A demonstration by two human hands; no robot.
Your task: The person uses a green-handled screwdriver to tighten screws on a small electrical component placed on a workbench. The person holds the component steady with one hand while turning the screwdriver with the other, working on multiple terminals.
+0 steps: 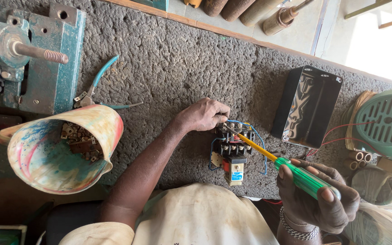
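Observation:
A black electrical contactor (233, 146) with blue wires and a white-and-red lower block lies on the rough grey mat (173, 63). My left hand (203, 114) rests closed on its upper left corner, gripping it. My right hand (320, 195) holds a screwdriver (273, 158) with a green handle and yellow shaft. The shaft slants up and left, and its tip sits at the contactor's top terminals, just below my left fingers.
A paint-stained jug (55, 156) with several small metal parts lies at the left. Teal-handled pliers (97, 86) and a green metal vise (32, 54) sit beyond it. A black metal cover (307, 106) and a green fan grille (389, 122) are at the right.

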